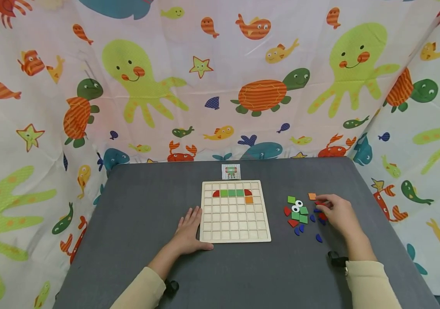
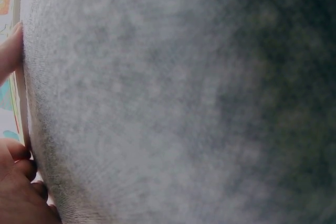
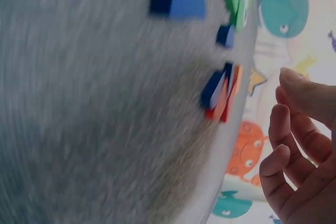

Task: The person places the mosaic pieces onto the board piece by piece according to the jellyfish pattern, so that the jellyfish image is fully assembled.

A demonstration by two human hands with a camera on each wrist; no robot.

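Observation:
A wooden grid board lies mid-table. Along its second row sit green squares between two red rounded pieces, with an orange square below the right one. My left hand rests at the board's left edge, fingers spread, thumb by the lower left corner. Over loose red pieces and blue pieces hovers my right hand. In the right wrist view its fingers are loosely bent, thumb close to the index fingertip, and no piece shows between them.
Left of my right hand lie loose green squares, white rings and red pieces. A loose orange square is just beyond its fingertips. Behind the board sits a small picture card. A patterned curtain hangs behind the grey table.

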